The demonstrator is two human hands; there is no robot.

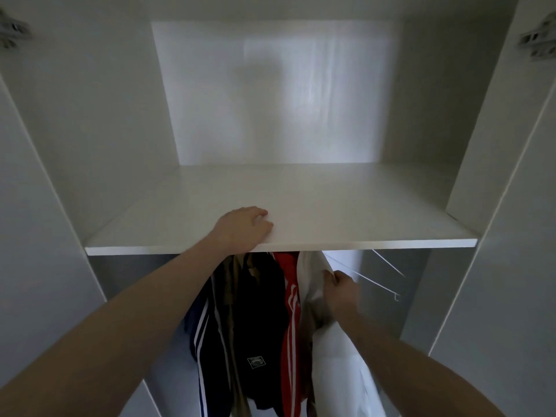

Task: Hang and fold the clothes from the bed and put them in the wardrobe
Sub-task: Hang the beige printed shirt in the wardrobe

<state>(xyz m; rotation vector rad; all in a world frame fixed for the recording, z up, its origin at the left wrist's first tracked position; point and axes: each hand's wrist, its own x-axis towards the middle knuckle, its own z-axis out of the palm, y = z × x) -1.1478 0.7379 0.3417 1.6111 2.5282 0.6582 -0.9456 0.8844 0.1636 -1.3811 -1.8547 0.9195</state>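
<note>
I face an open white wardrobe. My left hand [245,225] rests on the front edge of the white shelf [346,212], fingers loosely curled on its top. Below the shelf several garments hang side by side: a navy one with white stripes [201,323], a khaki one [230,296], a black one with a small patch [258,314], a red one with white stripes [290,308] and a white garment [313,284] at the right. My right hand [341,291] grips the white garment near its shoulder. The rail and hanger hooks are hidden behind the shelf.
Two empty white wire hangers [379,273] hang to the right of the clothes. The wardrobe's side walls [496,206] and open doors with hinges [538,40] frame the view. The upper compartment [270,94] holds nothing.
</note>
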